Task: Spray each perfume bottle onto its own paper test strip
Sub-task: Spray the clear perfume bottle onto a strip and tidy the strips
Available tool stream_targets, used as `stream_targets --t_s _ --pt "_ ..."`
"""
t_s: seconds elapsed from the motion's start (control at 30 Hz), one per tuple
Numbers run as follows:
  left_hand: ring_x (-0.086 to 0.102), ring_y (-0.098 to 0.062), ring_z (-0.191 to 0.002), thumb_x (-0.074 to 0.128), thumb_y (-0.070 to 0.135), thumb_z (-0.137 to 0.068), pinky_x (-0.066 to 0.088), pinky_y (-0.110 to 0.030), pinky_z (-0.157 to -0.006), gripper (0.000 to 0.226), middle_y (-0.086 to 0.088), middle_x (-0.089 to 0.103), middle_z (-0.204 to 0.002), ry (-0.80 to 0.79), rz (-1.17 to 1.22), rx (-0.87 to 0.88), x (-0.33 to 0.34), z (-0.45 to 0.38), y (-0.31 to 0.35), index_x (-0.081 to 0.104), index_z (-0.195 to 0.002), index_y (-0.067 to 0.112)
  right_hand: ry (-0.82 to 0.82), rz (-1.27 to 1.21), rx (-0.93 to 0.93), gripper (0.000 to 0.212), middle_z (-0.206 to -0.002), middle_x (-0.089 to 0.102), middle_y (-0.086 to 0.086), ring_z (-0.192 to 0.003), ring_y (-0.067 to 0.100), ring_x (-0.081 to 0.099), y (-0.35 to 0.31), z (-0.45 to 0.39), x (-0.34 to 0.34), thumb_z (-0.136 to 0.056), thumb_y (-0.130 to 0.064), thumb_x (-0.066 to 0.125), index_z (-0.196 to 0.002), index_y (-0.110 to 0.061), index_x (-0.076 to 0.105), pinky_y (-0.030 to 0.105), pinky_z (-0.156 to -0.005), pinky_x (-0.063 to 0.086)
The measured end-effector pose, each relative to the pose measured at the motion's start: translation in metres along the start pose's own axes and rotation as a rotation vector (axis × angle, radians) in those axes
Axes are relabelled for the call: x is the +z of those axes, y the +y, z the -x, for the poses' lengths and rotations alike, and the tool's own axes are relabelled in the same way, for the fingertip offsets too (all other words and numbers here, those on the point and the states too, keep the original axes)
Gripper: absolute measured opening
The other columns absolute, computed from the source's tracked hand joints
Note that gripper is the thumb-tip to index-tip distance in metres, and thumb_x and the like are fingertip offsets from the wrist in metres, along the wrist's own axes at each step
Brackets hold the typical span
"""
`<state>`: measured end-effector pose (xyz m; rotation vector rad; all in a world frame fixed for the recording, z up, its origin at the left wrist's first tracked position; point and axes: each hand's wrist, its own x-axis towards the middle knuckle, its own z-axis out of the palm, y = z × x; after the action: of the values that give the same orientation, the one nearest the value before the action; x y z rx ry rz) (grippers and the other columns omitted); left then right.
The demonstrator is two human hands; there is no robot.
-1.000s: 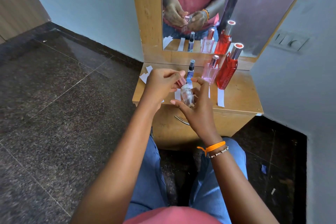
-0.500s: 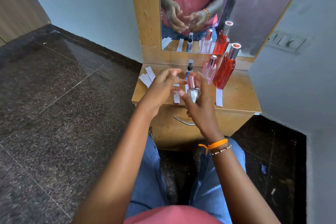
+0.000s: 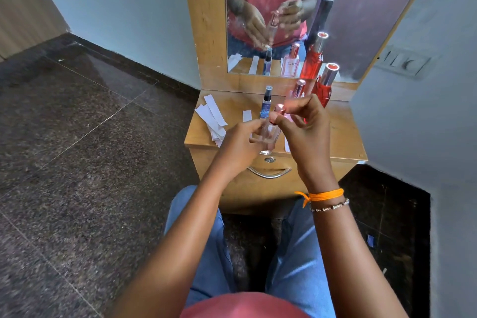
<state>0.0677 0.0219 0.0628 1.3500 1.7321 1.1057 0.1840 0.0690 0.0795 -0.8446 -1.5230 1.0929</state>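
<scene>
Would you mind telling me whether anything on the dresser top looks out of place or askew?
Only the spare paper strips at the left edge: they lie in a loose, overlapping, fanned pile. The blue bottle, pink bottle and red bottle stand upright; no spill shows.

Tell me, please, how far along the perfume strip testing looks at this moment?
Done: nothing visibly; whether any strip on the table is sprayed cannot be told. In hand: the left hand holds a clear bottle while the right hand pinches its pink cap. Left: the blue bottle, pink bottle and red bottle stand capped, and spare strips lie at the table's left.
</scene>
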Motion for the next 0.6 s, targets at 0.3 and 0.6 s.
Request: stream_targets --t_s 0.3,0.6 --pt "0.062 -0.013 -0.099 0.067 0.013 -0.082 0.044 -0.018 -0.080 0.035 0.003 0.067 -0.113 0.023 -0.021 0.023 -0.002 0.000 -0.002 0.063 -0.116 0.024 -0.203 0.168 -0.028 0.028 -0.097 0.072 0.005 -0.092 0.010 0.068 -0.010 -0.009 -0.011 -0.086 0.002 0.063 -0.109 -0.013 0.067 0.025 -0.087 0.053" --pt "0.059 -0.015 -0.105 0.066 0.015 -0.083 0.046 -0.036 -0.094 0.028 0.002 0.068 -0.108 -0.009 -0.062 0.011 -0.012 -0.001 0.001 0.064 -0.112 0.018 -0.418 0.499 -0.032 0.068 -0.105 0.065 0.002 -0.084 0.005 0.062 -0.017 -0.021 -0.005 -0.070 -0.004 0.080 -0.129 -0.020 0.050 0.007 -0.078 0.048"
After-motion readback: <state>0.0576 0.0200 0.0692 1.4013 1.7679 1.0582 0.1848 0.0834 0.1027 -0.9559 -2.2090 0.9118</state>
